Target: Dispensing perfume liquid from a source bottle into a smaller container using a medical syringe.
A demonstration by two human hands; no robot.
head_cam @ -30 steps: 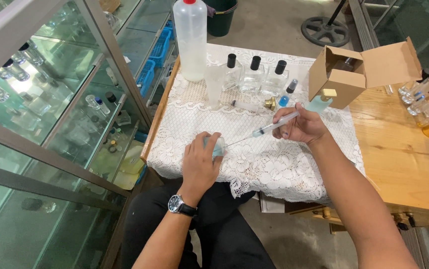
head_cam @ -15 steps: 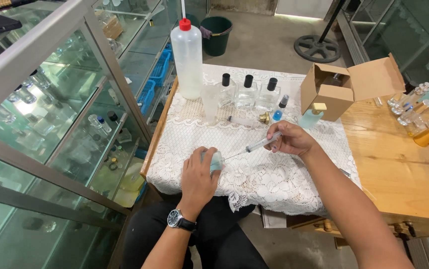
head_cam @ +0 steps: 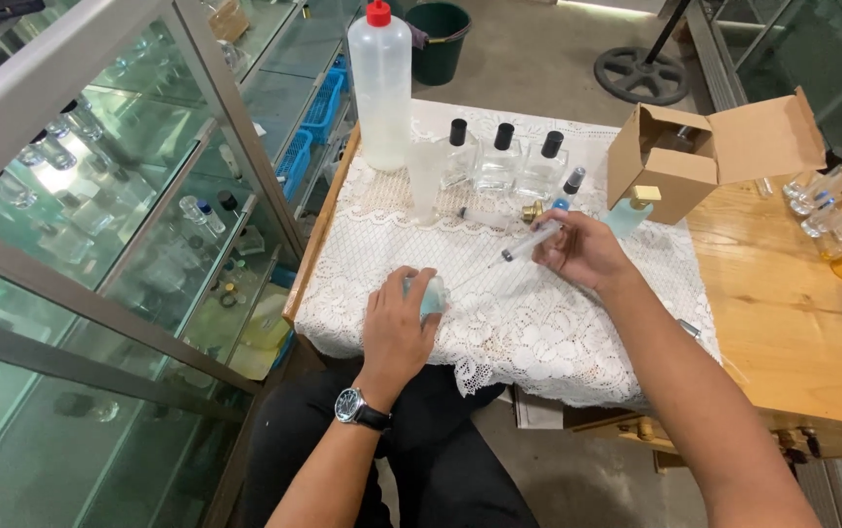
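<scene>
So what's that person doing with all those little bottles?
A person sits at a table covered with a white lace cloth. Their left hand holds a small pale blue bottle on the cloth. Their right hand holds a syringe, its thin tip pointing toward that bottle. Behind stand three clear bottles with black caps, a tall plastic bottle with a red cap and an open cardboard box.

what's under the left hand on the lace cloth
A small pale blue bottle shows at the fingers of the left hand, standing on the white lace cloth. The hand covers most of it, so its shape and cap stay hidden.
</scene>
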